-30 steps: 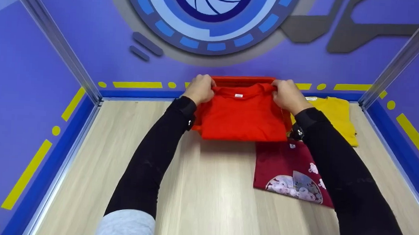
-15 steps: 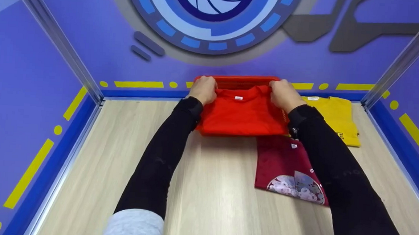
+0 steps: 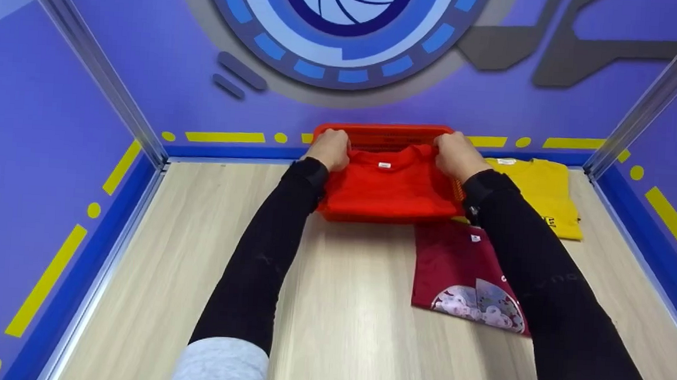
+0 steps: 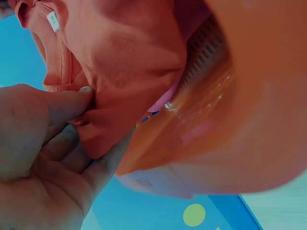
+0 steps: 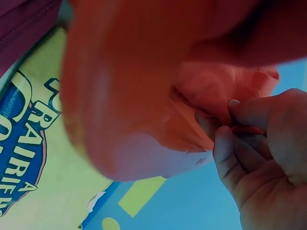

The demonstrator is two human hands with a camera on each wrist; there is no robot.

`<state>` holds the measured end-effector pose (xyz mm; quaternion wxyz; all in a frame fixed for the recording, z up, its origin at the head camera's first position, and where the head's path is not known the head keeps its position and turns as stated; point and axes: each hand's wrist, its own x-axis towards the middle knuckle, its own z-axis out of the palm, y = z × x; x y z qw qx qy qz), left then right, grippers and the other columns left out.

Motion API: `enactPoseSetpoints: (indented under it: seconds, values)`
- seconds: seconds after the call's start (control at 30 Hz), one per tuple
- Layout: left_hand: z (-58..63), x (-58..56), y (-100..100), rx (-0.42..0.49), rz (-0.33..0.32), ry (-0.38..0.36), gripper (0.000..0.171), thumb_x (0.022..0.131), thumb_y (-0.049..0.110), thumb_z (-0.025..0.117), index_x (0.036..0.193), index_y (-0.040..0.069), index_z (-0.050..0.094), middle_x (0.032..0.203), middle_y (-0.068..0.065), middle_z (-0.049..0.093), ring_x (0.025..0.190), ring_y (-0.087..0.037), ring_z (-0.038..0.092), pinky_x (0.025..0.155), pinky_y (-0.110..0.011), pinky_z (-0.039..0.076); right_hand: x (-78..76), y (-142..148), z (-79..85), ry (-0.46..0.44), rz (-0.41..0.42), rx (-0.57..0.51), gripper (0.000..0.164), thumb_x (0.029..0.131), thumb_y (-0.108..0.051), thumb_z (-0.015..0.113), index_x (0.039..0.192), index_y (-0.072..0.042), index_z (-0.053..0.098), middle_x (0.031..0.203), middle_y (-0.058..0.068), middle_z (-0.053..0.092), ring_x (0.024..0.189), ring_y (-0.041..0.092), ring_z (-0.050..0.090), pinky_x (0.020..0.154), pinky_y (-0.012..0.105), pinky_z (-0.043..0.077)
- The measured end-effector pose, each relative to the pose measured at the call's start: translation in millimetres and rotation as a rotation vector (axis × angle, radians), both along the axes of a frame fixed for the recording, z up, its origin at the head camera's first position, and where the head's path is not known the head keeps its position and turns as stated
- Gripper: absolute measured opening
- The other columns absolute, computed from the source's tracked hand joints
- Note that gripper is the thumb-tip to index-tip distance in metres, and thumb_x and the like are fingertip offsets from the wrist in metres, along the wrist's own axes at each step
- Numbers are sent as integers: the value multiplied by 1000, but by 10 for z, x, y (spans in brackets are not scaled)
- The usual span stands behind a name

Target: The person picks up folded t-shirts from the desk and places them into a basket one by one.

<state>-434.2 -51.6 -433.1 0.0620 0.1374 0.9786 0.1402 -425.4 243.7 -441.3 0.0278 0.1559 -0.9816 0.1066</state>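
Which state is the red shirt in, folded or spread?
Folded: in the head view, the red shirt forms a compact block, with no sleeves spread out.

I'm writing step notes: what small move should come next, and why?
Probably ease the red shirt down into the basket: the left hand and right hand pinch it either side of the collar, and the basket's far rim shows behind it.

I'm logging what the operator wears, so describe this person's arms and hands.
The left hand and right hand wear no gloves. Wide black wrist straps meet close-fitting black fabric sleeves bearing faint marks; heathered light-grey fabric sleeves show nearer the body.
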Motion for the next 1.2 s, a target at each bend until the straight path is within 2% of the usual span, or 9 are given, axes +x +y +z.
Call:
enactPoseSetpoints:
  seconds: [0.1,0.23,0.63,0.8,0.97,1.2]
  values:
    - [-2,14,-2,2,-10,1,21,90,5,60,102,13,76,114,-7,72,99,-24,67,87,-34,53,-1,-20,0,-18,-2,14,25,81,3,50,94,1,71,96,26,70,96,43,63,84,48,51]
    - [4,21,1,-4,-5,2,18,90,3,60,92,13,75,106,-7,72,88,-21,64,76,-32,46,3,-40,20,-57,-8,35,22,81,4,50,90,0,70,94,24,68,92,38,60,82,45,49]
    - [-44,-12,17,-13,4,-15,17,91,5,60,93,13,75,106,-6,72,87,-21,62,77,-32,45,-15,-15,22,-98,1,47,21,80,3,52,91,1,70,94,23,67,88,34,55,81,44,46]
    - [-44,-37,5,-13,-2,-7,19,90,5,61,97,14,75,112,-7,72,97,-23,66,84,-33,51,-9,-13,59,-73,-5,22,29,79,3,52,100,3,72,103,26,70,99,40,60,90,48,50]
    - [-45,-81,-18,-29,7,-7,23,89,7,62,107,15,75,121,-5,70,110,-25,65,96,-38,53,-23,-19,56,-40,-25,3,31,77,2,52,100,3,73,103,26,71,103,45,62,93,51,50]
    - [-23,-117,-19,-20,10,-7,26,88,7,60,108,14,74,122,-5,70,114,-26,64,100,-38,51,-53,-35,37,-83,-99,-43,36,81,-1,51,110,4,71,114,31,66,112,48,57,97,52,49]
